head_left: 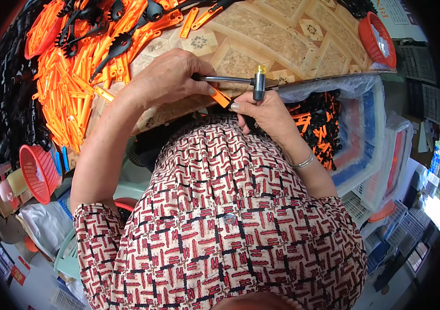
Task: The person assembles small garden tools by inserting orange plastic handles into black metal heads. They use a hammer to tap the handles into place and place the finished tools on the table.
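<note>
My left hand is closed around the grip of a small hammer, whose shaft points right and ends in a yellow-and-black head. The same hand's fingertips are at the upper end of an orange plastic handle. With thumb and fingers, my right hand pinches the dark lower end of this piece, just below the hammer head. What joins on beneath the right fingers is hidden. Both hands are at the table's near edge, in front of my patterned clothing.
Orange handles lie heaped on the patterned tabletop, with black slotted spoons on them. On the right, a plastic-lined crate contains orange-and-black pieces. Red baskets stand at left and far right.
</note>
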The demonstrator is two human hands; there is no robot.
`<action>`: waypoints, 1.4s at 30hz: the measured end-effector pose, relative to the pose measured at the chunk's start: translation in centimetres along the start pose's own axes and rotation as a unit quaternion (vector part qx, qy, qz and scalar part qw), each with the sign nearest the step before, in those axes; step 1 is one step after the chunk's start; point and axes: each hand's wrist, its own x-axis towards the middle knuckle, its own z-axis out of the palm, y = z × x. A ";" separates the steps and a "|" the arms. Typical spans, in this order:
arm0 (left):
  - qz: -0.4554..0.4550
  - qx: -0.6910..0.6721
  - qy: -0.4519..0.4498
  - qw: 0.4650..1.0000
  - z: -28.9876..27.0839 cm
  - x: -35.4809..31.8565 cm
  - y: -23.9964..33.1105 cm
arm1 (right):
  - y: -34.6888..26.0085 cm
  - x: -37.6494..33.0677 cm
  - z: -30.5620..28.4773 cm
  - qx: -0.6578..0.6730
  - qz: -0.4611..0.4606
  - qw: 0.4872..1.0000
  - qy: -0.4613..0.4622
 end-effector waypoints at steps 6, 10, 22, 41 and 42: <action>0.028 -0.043 0.058 0.997 1.1 0.1 -1.2 | -0.3 -0.1 0.2 0.007 0.021 1.000 -0.008; 0.007 -0.076 0.066 0.995 1.2 -0.2 -1.1 | -0.2 0.0 0.3 0.009 0.024 1.000 -0.009; 0.034 0.064 0.144 0.987 2.3 -1.5 0.5 | 0.0 -0.2 0.8 0.017 0.019 1.000 -0.003; -0.047 -0.100 0.319 0.941 5.0 -10.7 3.0 | 0.9 1.4 2.0 0.029 -0.019 0.999 0.023; -0.029 -0.064 0.327 0.943 6.1 -10.7 2.4 | 0.9 1.5 1.9 0.022 -0.019 0.999 0.014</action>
